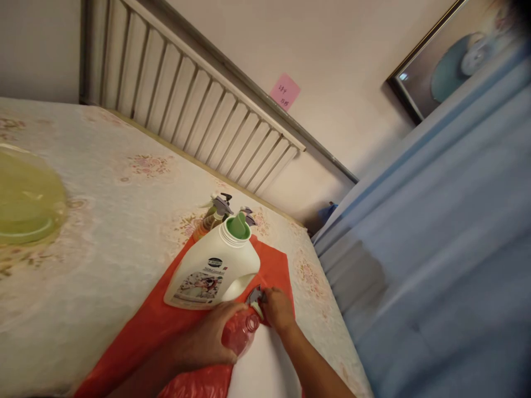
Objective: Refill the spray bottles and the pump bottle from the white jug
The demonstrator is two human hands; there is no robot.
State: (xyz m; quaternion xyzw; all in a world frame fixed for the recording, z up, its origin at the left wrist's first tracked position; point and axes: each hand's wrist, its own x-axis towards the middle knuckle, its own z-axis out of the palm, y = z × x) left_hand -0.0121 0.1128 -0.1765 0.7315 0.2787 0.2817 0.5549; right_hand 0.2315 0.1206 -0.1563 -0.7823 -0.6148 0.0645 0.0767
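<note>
My left hand [207,337] is wrapped round a small clear bottle [239,334] that looks reddish over the red sheet. Its threaded neck is uncapped and tilts up to the right. Close beside that neck, my right hand [277,307] has its fingers closed on a grey spray trigger head [255,296], apart from the bottle. Just beyond both hands stands a large cream detergent jug [215,271] with a printed label and a green pouring spout [238,225] in its open mouth. Behind the jug, spray bottles with grey triggers [222,205] are partly hidden.
A red plastic sheet [276,265] lies under the jug on a flowered cover [103,221]. A white object [265,365] sits near my right forearm. A yellowish transparent basin [29,193] is at left. Beyond are a slatted radiator [186,99] and, at right, a blue curtain [435,232].
</note>
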